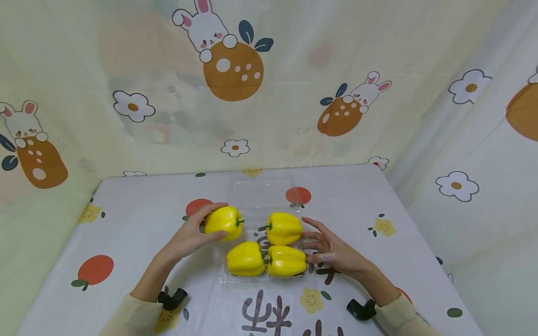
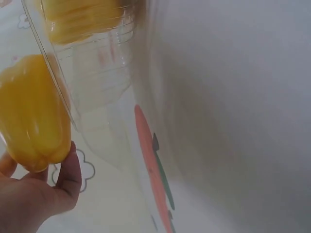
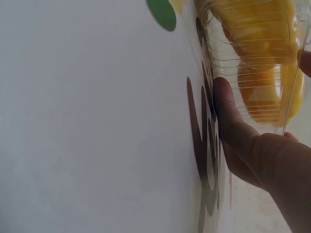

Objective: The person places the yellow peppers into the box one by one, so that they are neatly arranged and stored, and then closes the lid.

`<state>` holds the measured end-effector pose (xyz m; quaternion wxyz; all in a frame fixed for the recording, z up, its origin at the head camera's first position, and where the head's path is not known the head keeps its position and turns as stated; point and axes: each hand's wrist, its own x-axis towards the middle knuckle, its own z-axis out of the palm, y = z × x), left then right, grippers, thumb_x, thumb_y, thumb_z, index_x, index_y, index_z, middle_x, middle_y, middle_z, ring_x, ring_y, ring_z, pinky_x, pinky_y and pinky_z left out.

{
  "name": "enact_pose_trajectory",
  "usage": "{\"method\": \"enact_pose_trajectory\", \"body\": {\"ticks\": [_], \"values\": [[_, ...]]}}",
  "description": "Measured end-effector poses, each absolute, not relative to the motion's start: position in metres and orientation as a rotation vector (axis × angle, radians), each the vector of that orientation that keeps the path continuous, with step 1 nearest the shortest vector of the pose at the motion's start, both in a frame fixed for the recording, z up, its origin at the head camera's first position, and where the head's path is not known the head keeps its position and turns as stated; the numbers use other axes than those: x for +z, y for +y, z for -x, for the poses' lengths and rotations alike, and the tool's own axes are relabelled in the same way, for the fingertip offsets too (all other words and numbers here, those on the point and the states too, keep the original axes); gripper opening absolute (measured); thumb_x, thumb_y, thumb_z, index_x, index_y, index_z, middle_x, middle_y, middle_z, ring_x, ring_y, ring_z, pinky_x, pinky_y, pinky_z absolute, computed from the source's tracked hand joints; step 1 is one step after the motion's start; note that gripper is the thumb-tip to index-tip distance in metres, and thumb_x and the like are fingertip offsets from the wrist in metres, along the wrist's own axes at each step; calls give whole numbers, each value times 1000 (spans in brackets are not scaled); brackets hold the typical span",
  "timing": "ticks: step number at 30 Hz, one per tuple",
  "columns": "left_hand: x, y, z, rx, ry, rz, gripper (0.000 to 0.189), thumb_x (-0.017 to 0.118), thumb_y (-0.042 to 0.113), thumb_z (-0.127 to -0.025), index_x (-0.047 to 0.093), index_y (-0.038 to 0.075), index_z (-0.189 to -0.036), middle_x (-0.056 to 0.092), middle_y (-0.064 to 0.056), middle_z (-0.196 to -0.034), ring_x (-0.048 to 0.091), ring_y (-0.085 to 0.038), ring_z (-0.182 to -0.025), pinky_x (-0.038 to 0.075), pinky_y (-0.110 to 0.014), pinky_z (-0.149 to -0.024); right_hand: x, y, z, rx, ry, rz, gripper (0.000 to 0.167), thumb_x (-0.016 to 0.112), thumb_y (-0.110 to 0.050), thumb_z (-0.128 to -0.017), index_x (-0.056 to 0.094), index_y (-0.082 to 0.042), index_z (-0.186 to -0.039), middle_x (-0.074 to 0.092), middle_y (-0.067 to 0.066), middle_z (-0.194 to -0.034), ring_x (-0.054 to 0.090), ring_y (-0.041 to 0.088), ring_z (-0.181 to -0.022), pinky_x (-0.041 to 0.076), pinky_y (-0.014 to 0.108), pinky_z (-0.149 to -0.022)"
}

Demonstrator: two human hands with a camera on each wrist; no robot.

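Note:
In the head view my left hand (image 1: 197, 233) holds a yellow bell pepper (image 1: 224, 222) between thumb and fingers, its green stem pointing right. The same pepper (image 2: 35, 114) shows in the left wrist view, raised beside the container wall. Three more yellow bell peppers lie in a clear plastic container (image 1: 235, 279): one at the back right (image 1: 284, 228), one at the front left (image 1: 245, 259) and one at the front right (image 1: 287, 261). My right hand (image 1: 332, 247) rests against the container's right side with loosely spread fingers; its thumb (image 3: 226, 97) lies along the ribbed wall.
The container's clear lid (image 1: 262, 193) lies folded back behind it. A white cloth (image 1: 138, 224) with printed fruit and flowers covers the table. Patterned curtains (image 1: 286, 126) hang at the back and sides. Black wrist mounts (image 1: 172, 298) sit by both sleeves.

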<state>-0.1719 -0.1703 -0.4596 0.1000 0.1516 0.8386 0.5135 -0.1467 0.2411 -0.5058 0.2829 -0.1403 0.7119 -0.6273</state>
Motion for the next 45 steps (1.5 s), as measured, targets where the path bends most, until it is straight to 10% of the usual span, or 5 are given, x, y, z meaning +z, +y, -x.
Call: {"method": "enact_pose_trajectory", "body": {"ticks": [45], "values": [[-463,-128,174,1421,2565,-499,74,89,30,-84,56,23,-150,56,-6,-151,59,-30,-128,56,-53,-109,-506,242,147,-1679,1910,375,105,76,-15,-88,13,-30,-170,29,29,-169,51,43,-142,58,41,-105]]}}
